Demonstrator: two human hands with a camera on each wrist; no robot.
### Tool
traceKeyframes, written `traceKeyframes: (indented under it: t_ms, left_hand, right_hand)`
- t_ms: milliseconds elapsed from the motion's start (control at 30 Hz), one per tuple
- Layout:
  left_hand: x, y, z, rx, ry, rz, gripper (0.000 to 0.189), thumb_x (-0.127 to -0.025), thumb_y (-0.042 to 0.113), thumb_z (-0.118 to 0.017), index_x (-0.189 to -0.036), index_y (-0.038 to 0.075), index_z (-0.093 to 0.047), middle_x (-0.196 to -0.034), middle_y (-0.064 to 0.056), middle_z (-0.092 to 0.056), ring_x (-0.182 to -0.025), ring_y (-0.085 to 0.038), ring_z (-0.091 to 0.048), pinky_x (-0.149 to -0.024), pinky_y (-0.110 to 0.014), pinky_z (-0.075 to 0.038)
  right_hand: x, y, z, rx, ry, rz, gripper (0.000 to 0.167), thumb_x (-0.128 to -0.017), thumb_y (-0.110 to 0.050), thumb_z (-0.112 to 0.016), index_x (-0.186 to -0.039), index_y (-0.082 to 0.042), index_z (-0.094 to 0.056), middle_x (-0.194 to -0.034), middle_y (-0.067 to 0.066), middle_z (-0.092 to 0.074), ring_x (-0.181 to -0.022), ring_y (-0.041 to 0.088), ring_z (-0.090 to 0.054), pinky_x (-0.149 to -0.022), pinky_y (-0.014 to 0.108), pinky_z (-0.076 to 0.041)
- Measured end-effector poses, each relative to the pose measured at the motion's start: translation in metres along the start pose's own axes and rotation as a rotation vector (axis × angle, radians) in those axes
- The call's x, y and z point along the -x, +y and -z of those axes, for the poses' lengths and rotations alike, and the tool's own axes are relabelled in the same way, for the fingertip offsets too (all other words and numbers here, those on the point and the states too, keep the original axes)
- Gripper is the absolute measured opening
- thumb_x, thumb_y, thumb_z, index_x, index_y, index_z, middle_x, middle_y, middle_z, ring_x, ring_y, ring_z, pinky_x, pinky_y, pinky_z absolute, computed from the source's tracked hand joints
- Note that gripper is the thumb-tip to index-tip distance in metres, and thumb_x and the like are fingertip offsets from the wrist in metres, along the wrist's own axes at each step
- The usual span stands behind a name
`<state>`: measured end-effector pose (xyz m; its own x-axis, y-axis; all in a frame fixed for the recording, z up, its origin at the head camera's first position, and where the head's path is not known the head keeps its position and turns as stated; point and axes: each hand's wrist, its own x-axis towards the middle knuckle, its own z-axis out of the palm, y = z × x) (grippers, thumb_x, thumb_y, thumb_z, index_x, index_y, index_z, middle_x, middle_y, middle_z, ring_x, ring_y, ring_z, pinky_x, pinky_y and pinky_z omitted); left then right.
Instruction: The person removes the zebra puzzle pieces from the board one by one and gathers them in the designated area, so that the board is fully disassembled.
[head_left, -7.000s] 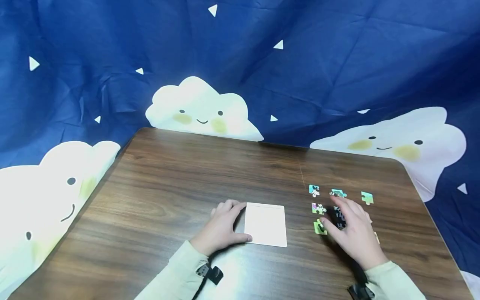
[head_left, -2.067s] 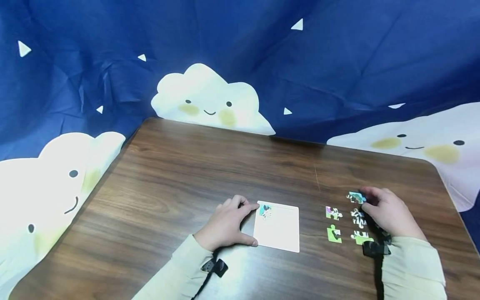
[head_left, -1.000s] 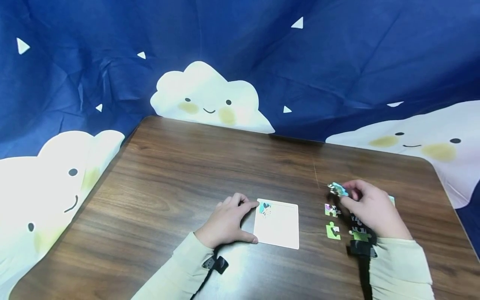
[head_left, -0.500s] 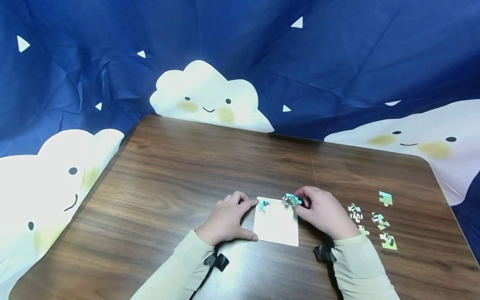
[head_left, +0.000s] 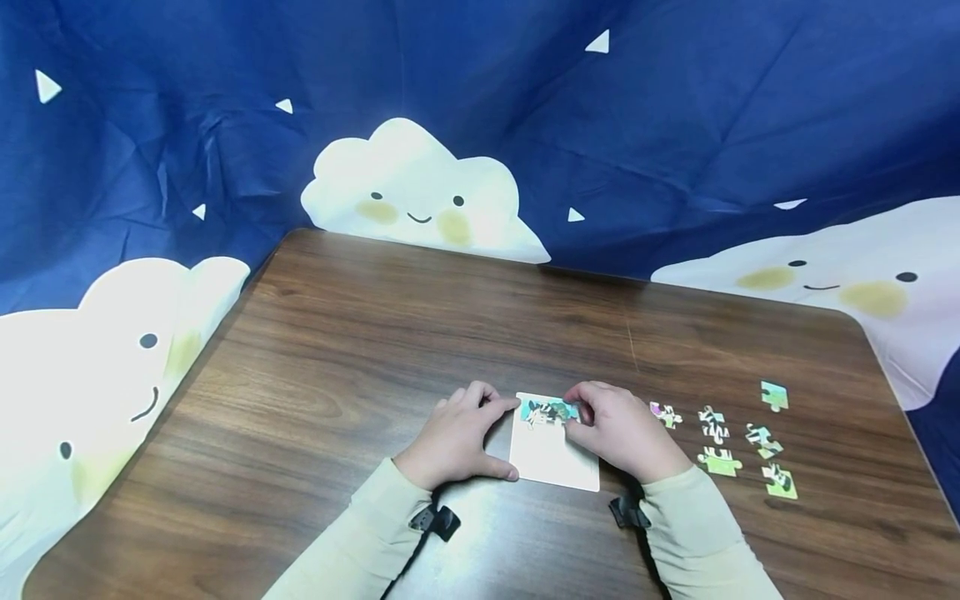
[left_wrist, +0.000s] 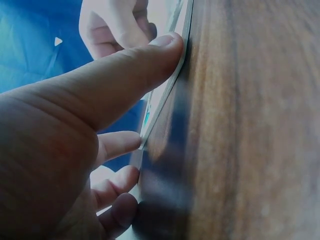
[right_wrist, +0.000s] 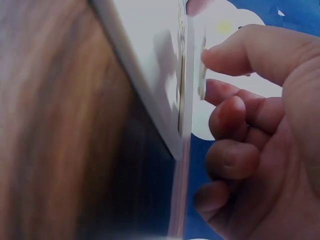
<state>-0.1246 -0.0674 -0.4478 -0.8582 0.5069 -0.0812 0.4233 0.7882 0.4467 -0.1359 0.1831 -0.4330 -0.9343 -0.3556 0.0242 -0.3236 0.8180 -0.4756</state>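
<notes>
A square white puzzle board (head_left: 553,458) lies on the table. My left hand (head_left: 456,442) spans its left edge, index fingertip at the far corner and thumb at the near one. In the left wrist view the thumb (left_wrist: 135,75) lies straight against the board's edge. One blue-and-white puzzle piece (head_left: 529,412) sits in the board's far left corner. Beside it, over the far edge, my right hand (head_left: 622,429) pinches another blue puzzle piece (right_wrist: 202,75) between thumb and forefinger, close above the board. Whether the two pieces touch is unclear.
Right of the board lie several loose puzzle pieces, among them a green one (head_left: 720,462), a blue-green one (head_left: 774,395) and a black-and-green one (head_left: 780,482). The brown wooden table (head_left: 390,333) ends at a blue cloud-patterned cloth (head_left: 637,125).
My right hand picked up the blue puzzle piece from the far row and carried it left to the board, then further left beside the corner piece. Earlier, that corner piece appeared on the board. The left hand stays.
</notes>
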Motion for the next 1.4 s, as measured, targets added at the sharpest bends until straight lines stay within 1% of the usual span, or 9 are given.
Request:
traceKeyframes:
  t_ms: [267, 667, 767, 867, 1000, 1100, 1233, 1300, 1400]
  left_hand:
    - [0.0, -0.003, -0.003, -0.015, -0.001, -0.002, 0.095, -0.065, 0.062, -0.085, -0.148, 0.029, -0.051, -0.125, 0.005, -0.047, -0.106, -0.015, -0.046, -0.083, -0.035, -0.037]
    - [0.0, -0.003, -0.003, -0.008, -0.003, 0.001, 0.095, -0.065, 0.062, -0.085, -0.148, 0.029, -0.051, -0.125, 0.005, -0.047, -0.106, -0.015, -0.045, -0.082, -0.034, -0.037]
    - [0.0, -0.003, -0.003, -0.005, -0.004, 0.002, 0.095, -0.066, 0.062, -0.085, -0.148, 0.029, -0.05, -0.125, 0.005, -0.047, -0.106, -0.015, -0.045, -0.083, -0.034, -0.037]
    - [0.0, -0.002, -0.002, -0.007, -0.008, 0.003, 0.095, -0.066, 0.062, -0.085, -0.148, 0.029, -0.05, -0.125, 0.005, -0.047, -0.106, -0.015, -0.045, -0.083, -0.034, -0.036]
    - [-0.001, -0.001, -0.001, -0.012, -0.01, 0.0, 0.095, -0.066, 0.062, -0.085, -0.148, 0.029, -0.051, -0.125, 0.004, -0.047, -0.106, -0.015, -0.046, -0.082, -0.034, -0.036]
    - [-0.002, 0.0, -0.001, -0.015, -0.01, -0.003, 0.095, -0.066, 0.062, -0.085, -0.148, 0.028, -0.051, -0.125, 0.004, -0.047, -0.105, -0.015, -0.045, -0.082, -0.033, -0.036]
    - [-0.001, 0.0, -0.001, -0.017, -0.012, -0.003, 0.094, -0.067, 0.061, -0.085, -0.148, 0.028, -0.051, -0.125, 0.004, -0.046, -0.106, -0.015, -0.045, -0.082, -0.033, -0.036]
    - [-0.001, 0.0, -0.001, -0.017, -0.011, -0.004, 0.094, -0.067, 0.061, -0.085, -0.148, 0.028, -0.051, -0.125, 0.004, -0.046, -0.106, -0.016, -0.045, -0.082, -0.034, -0.036]
    - [0.0, -0.001, -0.002, -0.017, -0.009, -0.006, 0.094, -0.067, 0.061, -0.084, -0.148, 0.028, -0.051, -0.125, 0.004, -0.046, -0.106, -0.017, -0.045, -0.083, -0.034, -0.037]
  right_hand:
    - [-0.002, -0.002, -0.004, 0.03, -0.039, 0.015, 0.022, -0.08, -0.013, -0.071, -0.101, -0.01, -0.069, -0.074, -0.007, -0.048, -0.064, 0.009, -0.044, -0.06, 0.029, -0.035]
    - [-0.003, -0.005, -0.005, 0.068, -0.033, 0.004, 0.023, -0.08, -0.014, -0.072, -0.102, -0.009, -0.071, -0.073, -0.007, -0.049, -0.063, 0.01, -0.044, -0.059, 0.03, -0.035]
    - [-0.003, -0.006, -0.005, 0.074, -0.013, 0.003, 0.024, -0.079, -0.014, -0.073, -0.103, -0.01, -0.071, -0.073, -0.007, -0.048, -0.063, 0.01, -0.044, -0.059, 0.03, -0.035]
    - [-0.002, -0.008, -0.006, 0.059, 0.005, 0.03, 0.023, -0.08, -0.014, -0.072, -0.102, -0.012, -0.072, -0.072, -0.009, -0.048, -0.063, 0.008, -0.044, -0.058, 0.029, -0.035]
    - [-0.001, -0.01, -0.008, 0.031, -0.022, 0.068, 0.02, -0.081, -0.012, -0.07, -0.1, -0.015, -0.074, -0.071, -0.011, -0.047, -0.062, 0.006, -0.043, -0.057, 0.027, -0.035]
    - [0.0, -0.011, -0.008, 0.022, -0.054, 0.051, 0.02, -0.082, -0.011, -0.068, -0.101, -0.016, -0.075, -0.07, -0.011, -0.047, -0.06, 0.005, -0.042, -0.056, 0.026, -0.034]
    - [-0.001, -0.012, -0.008, 0.022, -0.064, 0.021, 0.022, -0.083, -0.011, -0.068, -0.102, -0.016, -0.076, -0.069, -0.011, -0.047, -0.058, 0.005, -0.041, -0.055, 0.026, -0.033]
    - [-0.001, -0.013, -0.009, 0.023, -0.063, 0.027, 0.022, -0.083, -0.011, -0.067, -0.102, -0.016, -0.077, -0.069, -0.011, -0.047, -0.058, 0.005, -0.041, -0.055, 0.026, -0.033]
    - [-0.001, -0.011, -0.009, 0.011, -0.028, 0.073, 0.022, -0.083, -0.009, -0.067, -0.101, -0.016, -0.077, -0.071, -0.012, -0.047, -0.061, 0.004, -0.043, -0.057, 0.025, -0.035]
